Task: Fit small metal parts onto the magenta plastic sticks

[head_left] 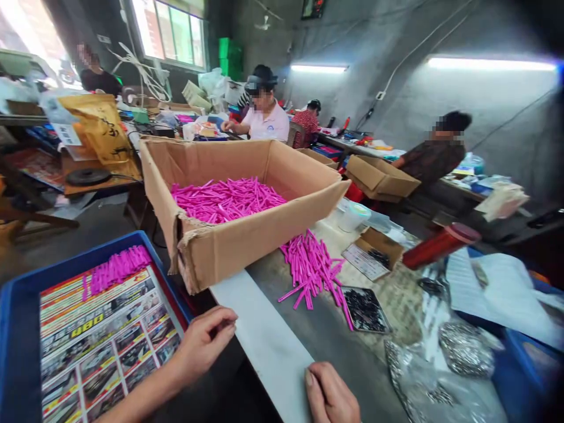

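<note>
My left hand [207, 341] hovers by the right edge of a blue tray [9, 317], fingers curled toward the thumb, with nothing visible between them. My right hand [331, 392] is closed at the bottom of the view, over the edge of a pale board [259, 329]; its inner side is hidden. Magenta plastic strips [117, 269] lie in a row on printed paper in the tray. A loose pile of similar strips [311, 267] lies on the bench beyond my right hand. More strips [229, 200] fill part of a large cardboard box [259, 247].
A small dish of black parts [365, 308] sits beside the pile. Plastic bags of shiny metal pieces [467, 349], a red cylinder [440, 244] and a small open carton [374, 252] are at right. Several people work at benches behind.
</note>
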